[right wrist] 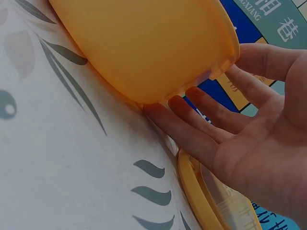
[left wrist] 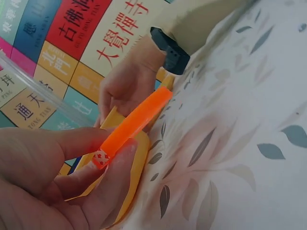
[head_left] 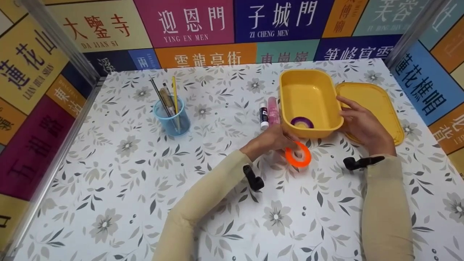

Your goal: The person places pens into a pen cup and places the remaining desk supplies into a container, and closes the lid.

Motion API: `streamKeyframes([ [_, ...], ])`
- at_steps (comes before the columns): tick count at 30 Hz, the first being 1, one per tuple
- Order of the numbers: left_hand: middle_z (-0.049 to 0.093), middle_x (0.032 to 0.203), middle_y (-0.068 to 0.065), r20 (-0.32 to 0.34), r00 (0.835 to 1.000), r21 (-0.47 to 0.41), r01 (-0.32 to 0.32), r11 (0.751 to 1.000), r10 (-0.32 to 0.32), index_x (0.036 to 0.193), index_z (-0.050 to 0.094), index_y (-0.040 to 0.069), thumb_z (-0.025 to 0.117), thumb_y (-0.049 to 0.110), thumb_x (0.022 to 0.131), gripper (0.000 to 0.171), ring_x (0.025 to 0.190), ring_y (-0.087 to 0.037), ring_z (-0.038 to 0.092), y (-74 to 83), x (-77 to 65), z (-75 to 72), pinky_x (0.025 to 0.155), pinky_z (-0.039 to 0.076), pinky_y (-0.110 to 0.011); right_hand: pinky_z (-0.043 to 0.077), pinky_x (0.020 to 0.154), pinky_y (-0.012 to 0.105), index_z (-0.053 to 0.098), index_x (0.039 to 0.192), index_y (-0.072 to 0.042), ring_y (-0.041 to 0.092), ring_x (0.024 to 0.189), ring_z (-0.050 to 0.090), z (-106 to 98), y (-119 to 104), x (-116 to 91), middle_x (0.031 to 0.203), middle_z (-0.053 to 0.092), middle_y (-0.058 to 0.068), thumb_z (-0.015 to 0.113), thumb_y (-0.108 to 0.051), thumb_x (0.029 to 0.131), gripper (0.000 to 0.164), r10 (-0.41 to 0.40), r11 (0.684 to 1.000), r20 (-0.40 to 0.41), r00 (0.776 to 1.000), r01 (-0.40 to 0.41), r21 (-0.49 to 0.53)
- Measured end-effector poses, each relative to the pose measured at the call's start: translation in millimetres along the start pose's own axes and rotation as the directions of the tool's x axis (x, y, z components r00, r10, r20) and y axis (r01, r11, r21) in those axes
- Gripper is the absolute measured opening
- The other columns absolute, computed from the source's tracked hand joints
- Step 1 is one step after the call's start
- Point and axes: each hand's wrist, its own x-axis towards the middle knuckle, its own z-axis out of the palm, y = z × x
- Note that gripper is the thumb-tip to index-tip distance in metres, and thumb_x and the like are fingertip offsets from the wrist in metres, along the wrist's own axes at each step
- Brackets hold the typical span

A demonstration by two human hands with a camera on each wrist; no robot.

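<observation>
My left hand (head_left: 272, 139) pinches a roll of orange tape (head_left: 303, 159) just in front of the yellow box. In the left wrist view, the thumb and fingers hold the orange roll by its near end, and it shows edge-on. My right hand (head_left: 366, 125) touches the right outer side of the open yellow box (head_left: 311, 133) with extended fingers. The right wrist view shows those fingertips (right wrist: 156, 109) along the box wall near its rim. Inside the box, at the near end, lies a purple tape roll (head_left: 303, 119).
The yellow lid (head_left: 377, 98) lies right of the box, partly under my right hand. On the box's left are a glue stick (head_left: 264, 117) and a pink tube (head_left: 272, 108). A blue mesh cup (head_left: 174, 123) with pens and pencils stands farther left. Printed panels border the table.
</observation>
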Motion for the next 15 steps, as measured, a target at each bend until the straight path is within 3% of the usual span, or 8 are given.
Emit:
streamKeyframes([
  [4,0.072,0.084,0.002,0.047,0.998,-0.094,0.035,0.995,-0.031,0.096,0.078,0.013,0.079,0.011,0.085,0.011,0.068,-0.012,0.064,1.9,0.6,-3.8,0.062,0.058,-0.023,0.058,0.094,0.033,0.037,0.156,-0.025,0.018,0.117,0.065,0.3,0.3,-0.4,0.143,0.057,0.005,0.053,-0.012,0.103,0.057,-0.011,1.000,-0.001,1.000,0.011,-0.021],
  [10,0.070,0.092,0.000,0.126,0.992,-0.227,0.048,0.973,-0.019,0.104,0.076,0.009,0.072,0.009,0.090,0.015,0.079,-0.014,0.065,4.5,2.3,-11.6,0.068,0.061,-0.028,0.058,0.094,0.035,0.035,0.157,-0.022,0.021,0.116,0.066,0.2,1.1,-0.3,0.141,0.060,0.005,0.053,-0.011,0.103,0.058,-0.022,1.000,0.007,1.000,0.023,-0.019],
  [15,0.073,0.100,-0.002,0.137,0.991,-0.304,0.042,0.952,0.000,0.114,0.076,0.009,0.070,0.014,0.093,0.022,0.085,-0.014,0.067,6.6,4.8,-18.5,0.071,0.062,-0.028,0.058,0.095,0.036,0.035,0.157,-0.022,0.022,0.116,0.066,-0.5,1.6,0.2,0.142,0.059,0.007,0.053,-0.011,0.103,0.058,-0.025,1.000,0.016,1.000,0.025,-0.007],
])
